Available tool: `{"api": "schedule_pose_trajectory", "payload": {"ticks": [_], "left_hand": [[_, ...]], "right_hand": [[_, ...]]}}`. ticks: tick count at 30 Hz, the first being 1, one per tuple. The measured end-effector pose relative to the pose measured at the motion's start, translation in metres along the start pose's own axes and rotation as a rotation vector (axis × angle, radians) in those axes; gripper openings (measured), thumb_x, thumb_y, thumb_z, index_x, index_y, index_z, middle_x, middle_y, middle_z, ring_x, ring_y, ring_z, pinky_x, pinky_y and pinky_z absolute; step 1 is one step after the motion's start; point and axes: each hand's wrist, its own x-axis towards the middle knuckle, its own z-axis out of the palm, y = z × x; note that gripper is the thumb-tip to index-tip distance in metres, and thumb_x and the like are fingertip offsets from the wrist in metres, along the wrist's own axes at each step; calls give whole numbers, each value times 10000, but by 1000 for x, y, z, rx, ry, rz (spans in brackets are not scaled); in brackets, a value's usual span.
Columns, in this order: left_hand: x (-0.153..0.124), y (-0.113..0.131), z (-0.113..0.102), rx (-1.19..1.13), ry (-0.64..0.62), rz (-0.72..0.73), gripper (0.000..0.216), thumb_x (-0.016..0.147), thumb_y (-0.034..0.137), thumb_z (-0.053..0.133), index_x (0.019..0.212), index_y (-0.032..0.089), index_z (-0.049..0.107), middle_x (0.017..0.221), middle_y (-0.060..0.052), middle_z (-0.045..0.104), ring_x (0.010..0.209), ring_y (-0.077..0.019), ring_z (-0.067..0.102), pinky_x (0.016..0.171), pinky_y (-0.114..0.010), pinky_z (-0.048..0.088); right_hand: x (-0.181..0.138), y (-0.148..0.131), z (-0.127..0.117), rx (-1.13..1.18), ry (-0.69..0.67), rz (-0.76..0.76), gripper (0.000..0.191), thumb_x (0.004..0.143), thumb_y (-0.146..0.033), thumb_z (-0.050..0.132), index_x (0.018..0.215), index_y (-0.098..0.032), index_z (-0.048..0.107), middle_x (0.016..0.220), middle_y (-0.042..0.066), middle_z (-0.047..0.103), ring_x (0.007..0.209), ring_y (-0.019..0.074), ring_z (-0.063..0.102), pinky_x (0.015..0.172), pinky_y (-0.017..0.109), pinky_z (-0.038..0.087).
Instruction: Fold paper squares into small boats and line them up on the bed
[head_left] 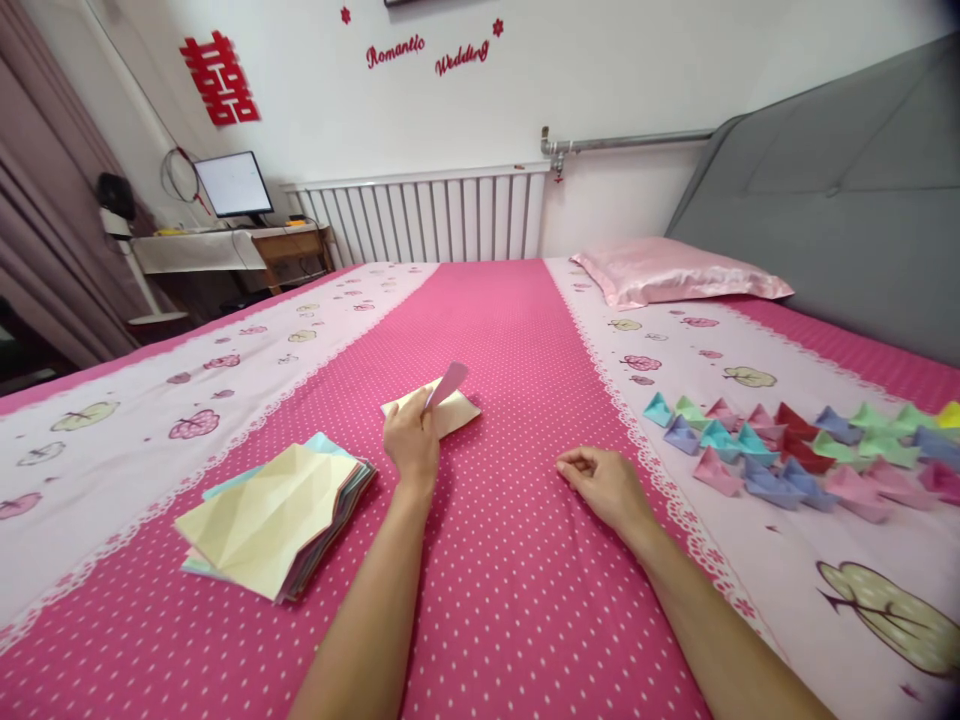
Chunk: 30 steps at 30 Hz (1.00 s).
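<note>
My left hand [412, 435] is closed around a folded piece of pinkish-purple paper [449, 384], which sticks up beyond the fingers. Under and behind that hand lies a small pile of cream paper [456, 413], partly covered by it. Left of my forearm is a thick stack of creased coloured paper sheets [270, 510], a cream one on top. My right hand [600, 482] rests near the bed's middle, its fingers drawn together with nothing visible in them. To its right, several folded paper boats [776, 478] stand in rows, in blue, green, pink, red, purple and yellow.
Everything lies on a bed with a pink dotted bedspread [495, 330]. A pink pillow [675, 272] sits at the back right against a grey headboard [832, 190]. Beyond the bed are a radiator [427, 215] and a desk [217, 250] with a monitor [232, 184].
</note>
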Motion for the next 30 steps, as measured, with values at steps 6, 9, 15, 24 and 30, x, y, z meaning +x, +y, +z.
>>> {"api": "schedule_pose_trajectory", "payload": {"ticks": [6,9,15,24,30], "left_hand": [[-1,-10,2,191,186,81,390,881,211,334,1225,295,497,1427,13,295,1342,-188,154,1054,-414,205],[0,-18,13,231,-129,103,366,870,213,352,1177,245,548,1404,-38,348,1326,-212,209,1043,-372,240],[0,-18,17,243,-446,109,379,880,330,310,938,186,656,957,-105,671,947,-225,599,814,-323,431],[5,-25,18,180,-480,70,317,801,353,478,1028,203,640,1051,-72,662,982,-206,587,822,-279,410],[8,-28,16,141,-479,32,367,719,339,581,1044,179,638,1059,-61,662,964,-198,596,816,-263,408]], "right_hand": [[0,-1,0,-24,-15,2,176,692,-302,554,748,-197,684,702,29,704,643,183,649,625,284,481],[-1,-1,0,-17,-33,-1,183,698,-306,554,760,-193,683,716,32,705,662,183,651,640,283,482],[0,3,2,-8,-40,-8,188,698,-314,560,764,-190,684,715,32,704,654,178,650,628,279,483],[0,2,2,-16,-37,-4,177,698,-312,559,754,-198,683,709,27,703,649,179,648,624,283,487],[0,3,2,-11,-33,-17,180,695,-319,560,749,-200,684,705,27,704,641,181,648,613,283,489]]}}
